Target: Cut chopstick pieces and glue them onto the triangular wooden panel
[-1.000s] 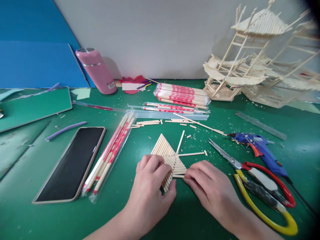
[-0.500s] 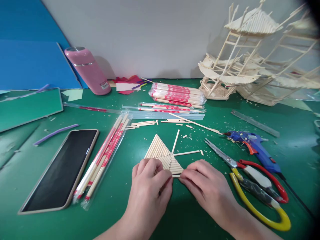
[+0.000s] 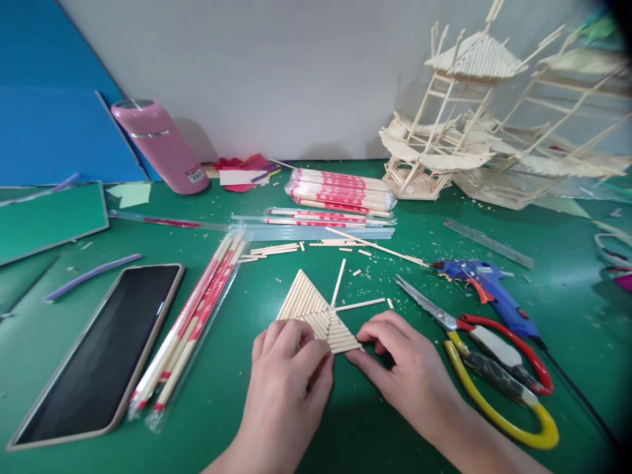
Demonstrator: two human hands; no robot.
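Observation:
A flat triangular panel of glued chopstick pieces [image 3: 311, 307] lies on the green cutting mat [image 3: 257, 421] in front of me. My left hand [image 3: 289, 378] covers its near corner, fingers curled down on the sticks. My right hand [image 3: 405, 368] touches the panel's right corner with thumb and fingertips. Two loose sticks [image 3: 355, 305] lie just beyond the panel.
Scissors with red and yellow handles [image 3: 494, 359] and a blue glue gun [image 3: 486, 289] lie to the right. A phone [image 3: 99, 349] and packs of wrapped chopsticks [image 3: 192, 322] are on the left. A pink bottle [image 3: 158, 148], a chopstick bundle [image 3: 340, 191], a ruler [image 3: 486, 243] and a stick pagoda model [image 3: 474, 118] stand behind.
The view has swung right, so everything has shifted left in the picture. The short stick end jutting at the panel's right corner now sits flush under my right fingertips.

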